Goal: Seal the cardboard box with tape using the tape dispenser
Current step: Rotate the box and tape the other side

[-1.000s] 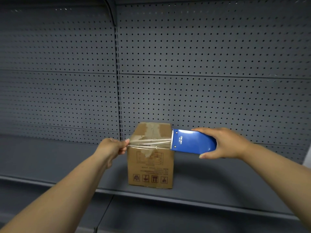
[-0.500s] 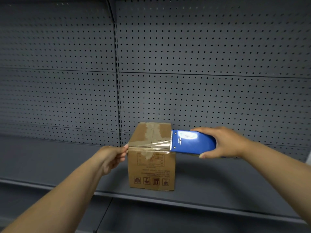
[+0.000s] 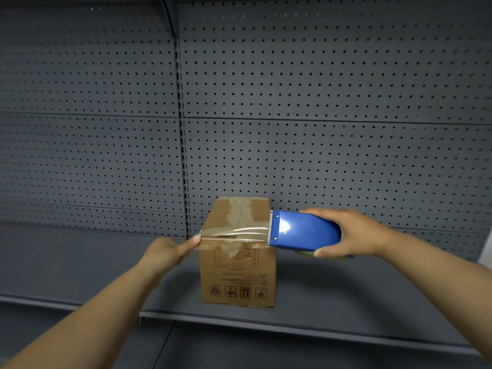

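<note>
A small brown cardboard box (image 3: pixel 238 275) stands on the grey shelf (image 3: pixel 346 304), its top flaps closed and crossed by old tape. My right hand (image 3: pixel 348 233) grips a blue tape dispenser (image 3: pixel 303 231) at the box's top right edge, serrated blade facing left. A strip of clear tape (image 3: pixel 237 233) runs from the blade across the box's near top edge. My left hand (image 3: pixel 170 250) pinches the tape's free end at the box's top left corner, thumb pressing it against the cardboard.
A dark grey pegboard wall (image 3: pixel 319 129) rises behind the shelf, split by a vertical upright (image 3: pixel 182 155). The shelf's front lip (image 3: pixel 239 319) runs below the box. A pale edge shows at the far right.
My left hand has carried the tape end rightward and down from mid-air onto the box's top left corner. The stretched tape now lies against the box. The dispenser has barely moved.
</note>
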`<action>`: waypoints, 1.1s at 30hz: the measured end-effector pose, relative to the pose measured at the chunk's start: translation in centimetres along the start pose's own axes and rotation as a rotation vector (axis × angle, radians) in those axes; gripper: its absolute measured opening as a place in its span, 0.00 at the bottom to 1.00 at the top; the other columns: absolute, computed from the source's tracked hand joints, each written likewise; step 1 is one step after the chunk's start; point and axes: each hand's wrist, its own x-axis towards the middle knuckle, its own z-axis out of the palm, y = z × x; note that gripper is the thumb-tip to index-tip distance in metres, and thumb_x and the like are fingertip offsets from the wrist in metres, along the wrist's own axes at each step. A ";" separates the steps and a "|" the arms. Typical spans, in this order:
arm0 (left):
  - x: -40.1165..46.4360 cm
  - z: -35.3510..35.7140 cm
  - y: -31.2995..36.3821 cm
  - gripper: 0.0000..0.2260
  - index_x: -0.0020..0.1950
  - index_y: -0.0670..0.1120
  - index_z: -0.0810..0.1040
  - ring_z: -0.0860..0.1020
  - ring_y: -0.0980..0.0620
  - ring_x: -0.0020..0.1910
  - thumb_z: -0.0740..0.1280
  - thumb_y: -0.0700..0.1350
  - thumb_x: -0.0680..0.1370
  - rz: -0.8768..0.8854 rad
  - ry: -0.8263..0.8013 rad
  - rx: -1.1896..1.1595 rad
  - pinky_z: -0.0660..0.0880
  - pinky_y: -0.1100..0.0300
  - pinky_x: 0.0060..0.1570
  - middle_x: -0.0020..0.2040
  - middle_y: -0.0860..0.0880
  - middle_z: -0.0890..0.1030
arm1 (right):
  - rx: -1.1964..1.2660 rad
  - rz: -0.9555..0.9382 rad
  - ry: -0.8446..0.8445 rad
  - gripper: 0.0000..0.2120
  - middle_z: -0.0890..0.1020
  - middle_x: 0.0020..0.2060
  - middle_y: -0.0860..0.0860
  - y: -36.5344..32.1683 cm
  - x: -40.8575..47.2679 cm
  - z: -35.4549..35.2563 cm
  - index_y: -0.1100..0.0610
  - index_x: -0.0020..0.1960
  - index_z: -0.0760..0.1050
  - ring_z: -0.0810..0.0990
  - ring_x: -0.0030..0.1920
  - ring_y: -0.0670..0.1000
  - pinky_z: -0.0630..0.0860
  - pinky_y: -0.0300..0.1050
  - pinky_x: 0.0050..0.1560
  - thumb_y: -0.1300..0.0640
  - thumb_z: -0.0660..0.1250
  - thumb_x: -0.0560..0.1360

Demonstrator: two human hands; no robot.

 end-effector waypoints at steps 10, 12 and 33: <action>-0.7 1.5 4.3 0.20 0.70 0.48 0.69 0.70 0.49 0.68 0.54 0.53 0.80 0.662 0.296 0.404 0.63 0.52 0.68 0.69 0.49 0.72 | 0.004 0.016 0.002 0.37 0.75 0.58 0.35 0.4 -0.4 -0.1 0.30 0.63 0.61 0.75 0.55 0.42 0.74 0.43 0.56 0.35 0.70 0.57; -1.8 4.0 6.3 0.22 0.74 0.55 0.55 0.58 0.55 0.74 0.45 0.57 0.79 0.799 0.071 0.613 0.49 0.57 0.72 0.74 0.55 0.61 | 0.007 0.015 -0.005 0.35 0.74 0.58 0.34 0.3 -0.4 -0.2 0.28 0.62 0.61 0.75 0.55 0.40 0.74 0.41 0.55 0.35 0.70 0.57; 0.0 6.9 4.1 0.38 0.72 0.64 0.55 0.62 0.52 0.73 0.25 0.65 0.67 0.819 -0.012 0.902 0.60 0.52 0.70 0.74 0.56 0.63 | 0.120 0.033 -0.081 0.33 0.74 0.55 0.31 1.5 -0.2 0.9 0.26 0.59 0.60 0.74 0.54 0.35 0.70 0.28 0.48 0.38 0.70 0.57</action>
